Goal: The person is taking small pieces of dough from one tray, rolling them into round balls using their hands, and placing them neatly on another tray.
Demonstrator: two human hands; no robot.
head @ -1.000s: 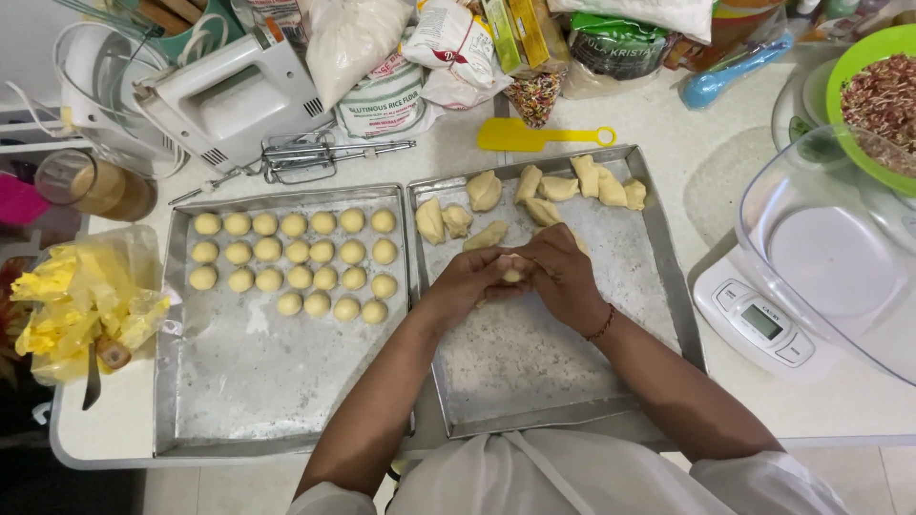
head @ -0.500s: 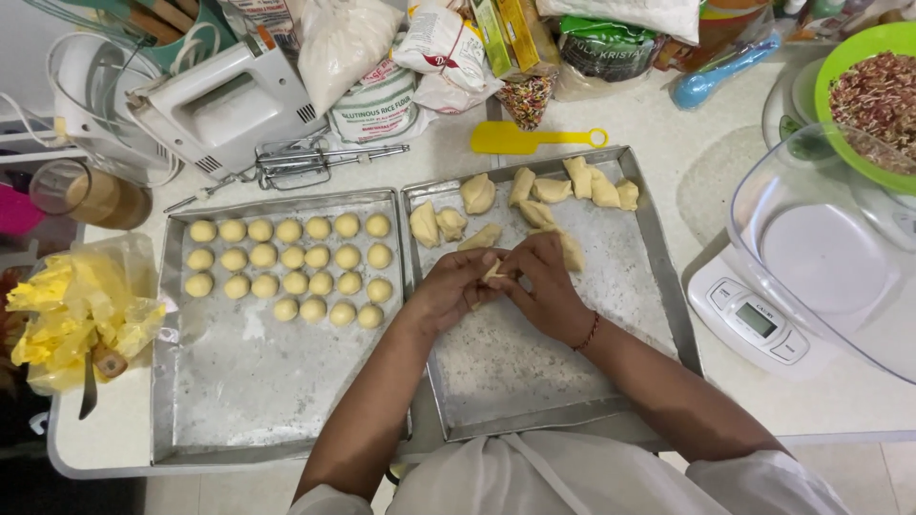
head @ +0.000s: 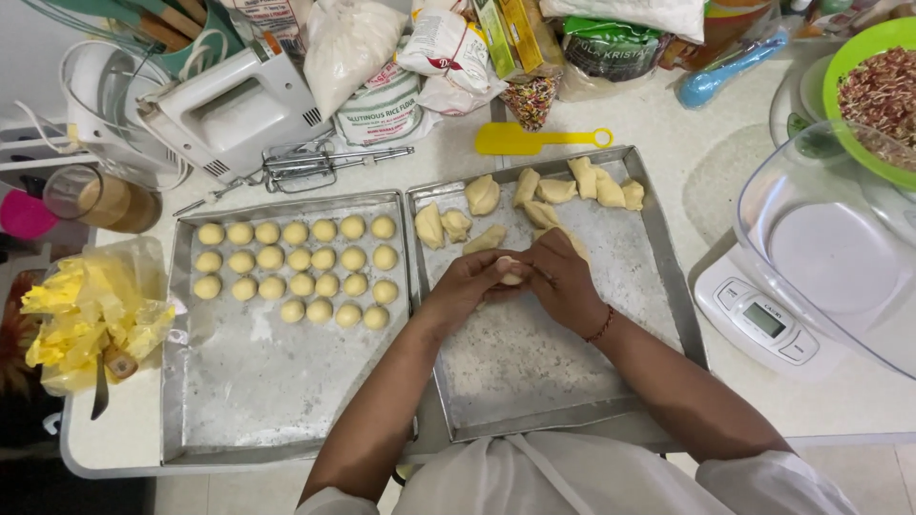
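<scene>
Flanking cupped hands (head: 520, 281): dough balls (head: 298, 272), apparently rough dough chunks (head: 534, 195).

Two dull metal trays (head: 658, 248), floury and matt. Dough balls (head: 296, 272) smooth, pale. Yellow spatula (head: 534, 139) glossy plastic; tabletop (head: 725, 181) smooth.

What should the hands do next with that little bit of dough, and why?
Probably keep shaping the dough piece until it is round. The left hand and right hand cup it together over the right tray, and the finished balls in the left tray are all smooth and round.
</scene>
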